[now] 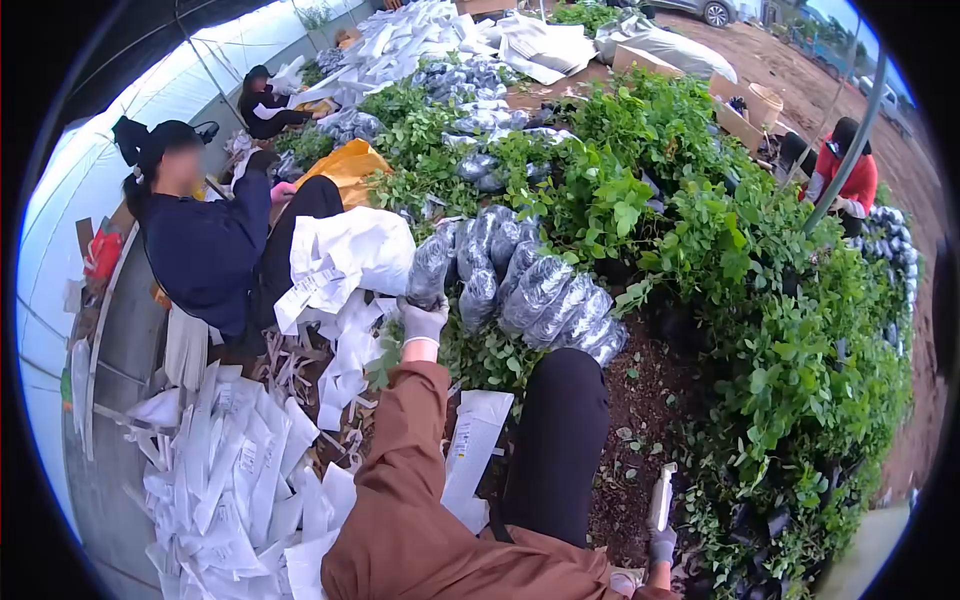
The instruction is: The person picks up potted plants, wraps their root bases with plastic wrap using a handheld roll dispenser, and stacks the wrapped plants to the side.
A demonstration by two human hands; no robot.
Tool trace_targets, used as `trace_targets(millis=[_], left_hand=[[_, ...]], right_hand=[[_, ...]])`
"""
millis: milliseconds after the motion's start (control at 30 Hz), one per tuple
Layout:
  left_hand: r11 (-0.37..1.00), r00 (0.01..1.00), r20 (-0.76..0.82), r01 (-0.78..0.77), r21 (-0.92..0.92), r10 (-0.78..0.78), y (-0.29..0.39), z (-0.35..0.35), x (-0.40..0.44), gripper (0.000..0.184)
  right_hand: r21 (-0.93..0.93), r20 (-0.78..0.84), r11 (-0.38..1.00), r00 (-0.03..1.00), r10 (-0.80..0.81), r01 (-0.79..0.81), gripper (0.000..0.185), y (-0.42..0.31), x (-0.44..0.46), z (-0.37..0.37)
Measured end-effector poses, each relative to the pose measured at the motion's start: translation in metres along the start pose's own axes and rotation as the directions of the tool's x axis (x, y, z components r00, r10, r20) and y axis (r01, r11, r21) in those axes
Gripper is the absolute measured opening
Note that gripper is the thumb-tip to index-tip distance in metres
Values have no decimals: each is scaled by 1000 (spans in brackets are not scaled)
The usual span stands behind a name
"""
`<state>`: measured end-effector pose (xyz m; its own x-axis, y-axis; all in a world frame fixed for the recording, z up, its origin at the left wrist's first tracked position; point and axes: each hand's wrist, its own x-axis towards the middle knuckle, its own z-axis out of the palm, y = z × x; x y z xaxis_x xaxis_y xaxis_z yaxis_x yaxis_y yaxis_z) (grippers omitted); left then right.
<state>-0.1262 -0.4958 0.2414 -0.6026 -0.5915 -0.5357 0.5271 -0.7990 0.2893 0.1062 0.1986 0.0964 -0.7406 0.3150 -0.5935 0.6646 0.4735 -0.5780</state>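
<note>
My left hand (pixel 425 322), in a pale work glove, reaches forward with its fingers closed on the lower end of a clear-plastic-wrapped bundle (pixel 431 266). That bundle stands upright at the left end of a row of similar wrapped bundles (pixel 545 295), their contents dark under shiny film. Low at the right, my right hand (pixel 662 546), also gloved, is closed around a long white tool (pixel 661 497) that points forward over the soil. The kind of tool is not clear.
Leafy potted plants (pixel 760 350) crowd the right side. White printed paper bags (pixel 225 480) pile up at the left, and one bag (pixel 475 445) lies beside my knee. A co-worker (pixel 195 235) sits close on the left; another person (pixel 850 180) is at the far right.
</note>
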Motion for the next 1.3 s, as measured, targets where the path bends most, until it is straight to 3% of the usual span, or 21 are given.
trace_targets(millis=[67,167,233,333,367,433,567,600,633,667,700,733,767,833,900,967,1000,1133,1233,1267,1300], left_hand=[[998,989,150,-25,60,16,4,27,44,50],[944,993,-120,53,326,-14,-15,68,20,55],[880,998,40,15,475,-38,-31,45,44,53],[789,964,263,-193,584,41,-75,68,-13,40],[756,924,368,-316,573,107,-91,87,-50,32],[644,708,693,-594,483,134,-122,113,-145,27],[712,372,921,-615,338,-116,-205,95,-320,29],[693,407,864,-530,488,-297,-231,75,-346,29],[636,421,775,-446,630,-472,-256,49,-366,30],[307,510,516,-439,844,-689,-277,15,-377,25],[326,457,452,-330,886,-766,-310,-32,-390,20],[174,496,230,-157,972,-837,-340,-99,-382,20],[-29,426,98,-281,959,-899,-351,-133,-393,23],[-267,388,-6,-623,735,-921,-363,-187,-411,21],[-363,207,-334,-123,924,-920,-372,-218,-413,19],[-201,174,-177,-129,971,-969,-374,-212,-424,18],[-117,162,-95,-130,985,-982,-374,-203,-428,18],[-70,328,-87,64,995,-941,-379,-182,-433,13],[-39,316,-292,615,787,-903,-385,-187,-426,17],[-14,344,-369,715,699,-863,-385,-198,-419,15],[-49,260,-375,764,644,-890,-384,-212,-412,13]], right_hand=[[-15,6,1000,1000,11,-10,42,12,14,11],[49,-1,999,1000,-17,17,44,0,13,21],[93,-66,995,997,-29,35,52,-13,3,21],[422,103,901,993,62,-100,48,-82,-45,-3],[494,38,863,994,100,-106,48,-83,-46,1],[134,-272,893,882,-385,431,46,-28,-13,18],[568,-211,800,974,-86,193,44,-92,-57,-18],[738,-115,672,993,34,62,44,-109,-70,-28],[911,107,375,976,188,-172,44,-119,-79,-37],[931,83,339,982,172,-138,43,-114,-84,-38],[947,59,303,986,159,-106,42,-109,-89,-40],[940,-46,340,981,188,-21,39,-113,-97,-44],[966,44,241,977,210,-95,37,-87,-91,-37],[897,-146,441,964,224,34,35,-76,-103,-38],[763,-226,645,951,211,38,41,-35,-103,-35],[396,-527,901,847,62,180,47,-7,-97,-26],[574,-367,818,907,204,49,62,-14,-107,-36],[552,-260,816,894,365,-172,86,-29,-120,-54],[520,-235,828,897,374,-209,86,0,-104,-33],[479,-162,831,901,402,-284,86,7,-100,-26],[429,-96,832,898,429,-352,85,12,-95,-20]])
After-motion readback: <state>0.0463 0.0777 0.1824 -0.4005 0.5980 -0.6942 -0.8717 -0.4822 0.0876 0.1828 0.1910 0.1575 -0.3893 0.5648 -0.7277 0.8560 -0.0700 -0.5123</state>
